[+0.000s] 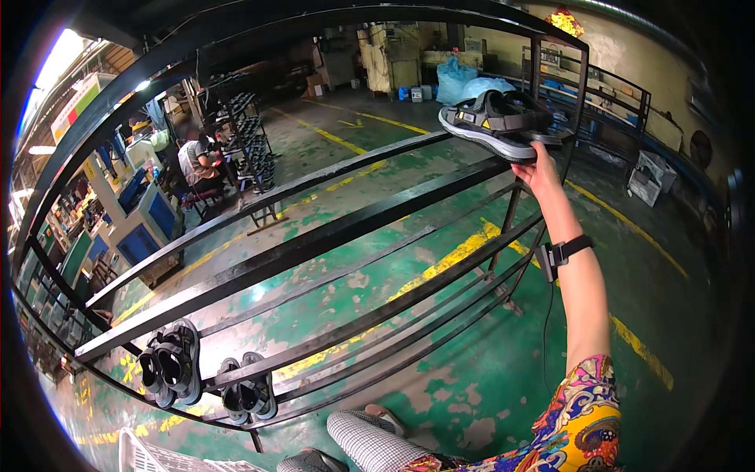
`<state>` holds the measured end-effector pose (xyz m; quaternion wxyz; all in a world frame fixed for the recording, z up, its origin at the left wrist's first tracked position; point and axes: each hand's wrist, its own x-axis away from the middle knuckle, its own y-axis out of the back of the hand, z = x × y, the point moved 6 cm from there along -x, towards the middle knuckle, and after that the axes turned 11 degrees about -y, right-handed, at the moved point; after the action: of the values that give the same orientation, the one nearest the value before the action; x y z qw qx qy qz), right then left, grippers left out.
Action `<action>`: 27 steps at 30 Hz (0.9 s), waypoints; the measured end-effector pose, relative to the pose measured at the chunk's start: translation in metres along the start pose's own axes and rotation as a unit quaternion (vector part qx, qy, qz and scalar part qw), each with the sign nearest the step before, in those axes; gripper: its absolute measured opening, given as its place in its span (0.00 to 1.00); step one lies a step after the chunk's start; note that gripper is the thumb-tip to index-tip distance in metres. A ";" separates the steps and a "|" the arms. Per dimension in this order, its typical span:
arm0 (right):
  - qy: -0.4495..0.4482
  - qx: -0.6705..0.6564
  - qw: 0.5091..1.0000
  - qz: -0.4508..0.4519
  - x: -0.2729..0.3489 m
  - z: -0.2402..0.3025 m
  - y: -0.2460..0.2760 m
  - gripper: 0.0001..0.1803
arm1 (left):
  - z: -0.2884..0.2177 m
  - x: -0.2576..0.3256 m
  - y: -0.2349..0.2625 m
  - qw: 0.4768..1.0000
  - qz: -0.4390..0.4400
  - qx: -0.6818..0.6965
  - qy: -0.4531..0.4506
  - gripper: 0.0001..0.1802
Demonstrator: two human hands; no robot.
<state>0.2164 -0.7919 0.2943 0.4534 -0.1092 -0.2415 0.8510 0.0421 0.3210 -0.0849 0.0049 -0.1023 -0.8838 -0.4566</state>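
Observation:
My right hand point(538, 170) reaches far out to the right, its fingers closed on the heel end of a black strapped sandal point(491, 118) with a grey sole. The sandal is at the right end of the rack's upper rails, and part of another sole shows behind it. Whether its full weight rests on the rails I cannot tell. Below runs the black metal rack point(314, 236) with long parallel bars. My left hand is outside the picture.
Two sandal pairs, one point(173, 363) higher and one point(248, 389) lower, sit at the rack's left end. A white slatted basket point(149, 455) is by my feet. A seated person point(197, 161) works beyond the rack, near a shoe-filled stand point(250, 141). Grey crates point(651, 177) stand at right.

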 end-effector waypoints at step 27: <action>0.054 0.110 0.928 0.353 0.095 -0.073 -0.057 0.12 | -0.208 -0.011 0.061 0.978 -0.149 -0.116 0.085 0.13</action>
<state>0.2331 -0.6638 0.2636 0.1452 -0.1827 -0.0676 0.9700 0.0465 0.1854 0.0841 0.0000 0.0695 -0.8262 -0.5591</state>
